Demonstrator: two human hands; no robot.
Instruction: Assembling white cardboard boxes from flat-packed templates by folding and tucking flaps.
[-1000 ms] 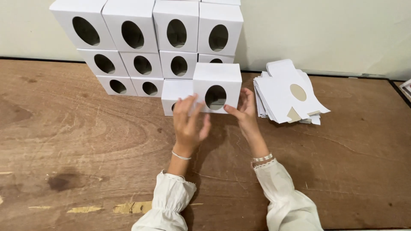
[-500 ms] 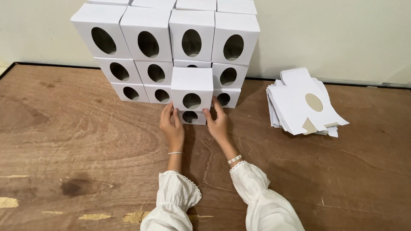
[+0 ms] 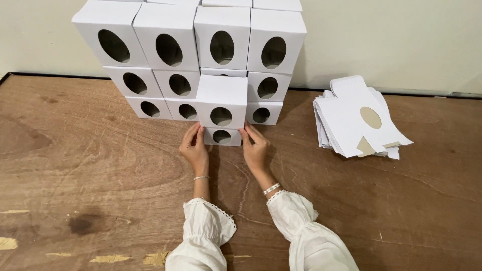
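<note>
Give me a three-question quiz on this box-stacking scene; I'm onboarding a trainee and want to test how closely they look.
1. True or false: the left hand and right hand touch opposite sides of the front boxes.
2. Where does the pile of flat unfolded blanks lie? A) left of the stack, B) right of the stack, C) on top of the stack.
3. What shape is the window cut into each white box of the stack?

Key
1. True: the fingertips sit at the left and right edges of the two boxes stacked in front.
2. B, on the wooden table.
3. Oval.
</note>
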